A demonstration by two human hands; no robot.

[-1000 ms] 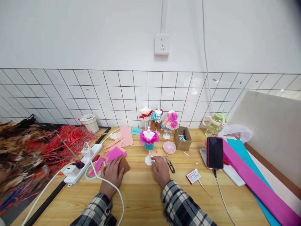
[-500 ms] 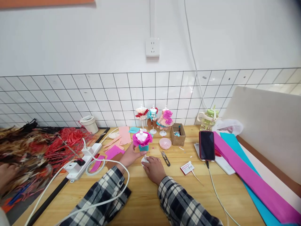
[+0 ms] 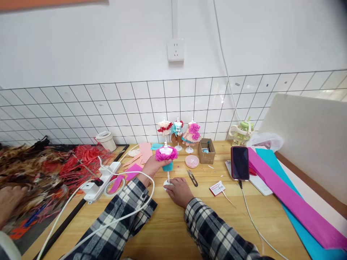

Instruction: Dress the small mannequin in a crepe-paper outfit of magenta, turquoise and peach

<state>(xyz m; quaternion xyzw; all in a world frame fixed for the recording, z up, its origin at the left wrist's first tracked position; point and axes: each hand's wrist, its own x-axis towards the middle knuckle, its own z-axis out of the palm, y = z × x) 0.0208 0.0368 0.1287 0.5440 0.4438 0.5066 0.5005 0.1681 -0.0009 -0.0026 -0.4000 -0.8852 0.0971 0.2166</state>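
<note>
A miniature dress form (image 3: 167,167) with a magenta crepe-paper ruffle and a turquoise body stands upright on its white stand. My left hand (image 3: 154,167) is closed round the body from the left, just under the ruffle; some fingers are hidden behind it. Low down, my right hand (image 3: 179,191) has its fingers closed on the stand's round base. Behind are three dressed forms: one cream and red (image 3: 165,128), one turquoise and brown (image 3: 178,130), one peach and magenta (image 3: 192,135). Thread snips (image 3: 192,178) lie to the right of my right hand.
Paper pieces (image 3: 145,151), a power strip (image 3: 103,183) and a looping white cable are to the left. Rightward are a pink dish (image 3: 192,161), a cardboard box (image 3: 206,151), a labelled packet (image 3: 217,188), a phone (image 3: 240,163) and crepe-paper strips (image 3: 287,195). Another person's hand (image 3: 11,202) is at far left.
My left hand has shifted on the dress form, showing more of its white pole. The ruffle now faces a little differently. My right hand stays at the base; the camera view has shifted slightly.
</note>
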